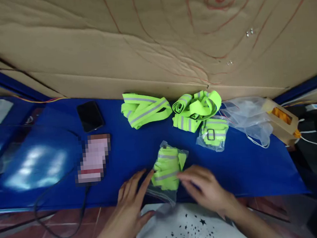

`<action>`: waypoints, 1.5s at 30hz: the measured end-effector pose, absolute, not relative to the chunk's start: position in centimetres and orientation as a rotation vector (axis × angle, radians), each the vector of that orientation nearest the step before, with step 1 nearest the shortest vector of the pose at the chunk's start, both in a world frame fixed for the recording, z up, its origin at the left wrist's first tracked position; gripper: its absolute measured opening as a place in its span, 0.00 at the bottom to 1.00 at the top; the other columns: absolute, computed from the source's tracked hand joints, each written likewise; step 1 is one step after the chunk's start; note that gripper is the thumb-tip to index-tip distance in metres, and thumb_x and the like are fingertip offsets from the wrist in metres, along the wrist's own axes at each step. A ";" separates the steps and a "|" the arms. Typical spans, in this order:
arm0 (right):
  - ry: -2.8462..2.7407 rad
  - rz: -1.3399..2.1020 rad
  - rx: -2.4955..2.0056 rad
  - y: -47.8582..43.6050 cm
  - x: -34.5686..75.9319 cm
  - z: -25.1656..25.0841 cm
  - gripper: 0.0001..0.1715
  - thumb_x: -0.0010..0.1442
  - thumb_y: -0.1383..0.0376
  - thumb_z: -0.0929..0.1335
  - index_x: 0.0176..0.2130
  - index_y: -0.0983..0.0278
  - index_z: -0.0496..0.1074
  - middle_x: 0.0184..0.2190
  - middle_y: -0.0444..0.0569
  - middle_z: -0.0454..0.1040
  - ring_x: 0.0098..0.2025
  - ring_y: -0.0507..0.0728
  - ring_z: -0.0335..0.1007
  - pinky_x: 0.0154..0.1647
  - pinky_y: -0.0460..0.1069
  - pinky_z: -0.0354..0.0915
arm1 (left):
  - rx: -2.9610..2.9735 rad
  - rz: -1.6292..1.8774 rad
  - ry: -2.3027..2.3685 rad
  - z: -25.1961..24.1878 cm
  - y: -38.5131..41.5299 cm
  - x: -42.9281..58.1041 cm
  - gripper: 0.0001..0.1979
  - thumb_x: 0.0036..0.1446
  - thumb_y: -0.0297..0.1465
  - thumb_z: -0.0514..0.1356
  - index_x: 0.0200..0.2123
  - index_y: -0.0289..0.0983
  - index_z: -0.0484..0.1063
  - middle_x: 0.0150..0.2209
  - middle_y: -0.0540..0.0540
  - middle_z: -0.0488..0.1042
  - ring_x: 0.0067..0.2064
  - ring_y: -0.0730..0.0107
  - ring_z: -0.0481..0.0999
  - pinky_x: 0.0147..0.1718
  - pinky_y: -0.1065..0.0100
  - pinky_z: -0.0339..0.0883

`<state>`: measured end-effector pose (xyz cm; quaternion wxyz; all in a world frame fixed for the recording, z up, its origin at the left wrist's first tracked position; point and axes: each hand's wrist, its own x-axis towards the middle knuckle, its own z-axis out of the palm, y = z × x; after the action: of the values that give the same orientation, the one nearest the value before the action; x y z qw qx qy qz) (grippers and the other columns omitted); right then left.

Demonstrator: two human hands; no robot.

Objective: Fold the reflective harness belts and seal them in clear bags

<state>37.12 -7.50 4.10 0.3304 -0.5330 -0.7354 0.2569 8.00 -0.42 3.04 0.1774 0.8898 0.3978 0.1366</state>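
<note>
A folded bundle of lime-yellow reflective strap [166,166] lies in a clear plastic bag [165,195] near the table's front edge. The bag's lower end extends toward me. My left hand [134,195] is open, its fingers stretched out and its index fingertip against the bundle's left side. On the right side, my right hand [205,189] touches the bundle with its index fingertip. Its other fingers are curled, and the thumb stands apart from the index finger. Behind lie a loose strap bundle [146,109], more rolled straps [197,106] and a bagged strap with a black buckle [214,132].
A dark phone [91,116] and a blurred-out phone [94,158] with a cable [84,205] are on the blue table [116,145] at left. Clear bags [247,115] and a cardboard box [285,122] sit at right. A cardboard panel [86,55] rises behind.
</note>
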 end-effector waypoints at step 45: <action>-0.977 0.939 -1.349 -5.4 37.9 0.4 0.20 0.63 0.63 0.75 0.51 0.56 0.67 0.59 0.53 0.68 0.53 0.56 0.75 0.54 0.51 0.73 | 1.304 1.386 1.314 0.6 2.7 17.4 0.15 0.70 0.45 0.57 0.35 0.42 0.62 0.32 0.50 0.64 0.32 0.69 0.66 0.33 0.67 0.66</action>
<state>37.88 -5.41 0.37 0.5768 -0.5762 -0.4175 0.4013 17.37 2.70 0.61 0.4028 0.5161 0.5200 0.5486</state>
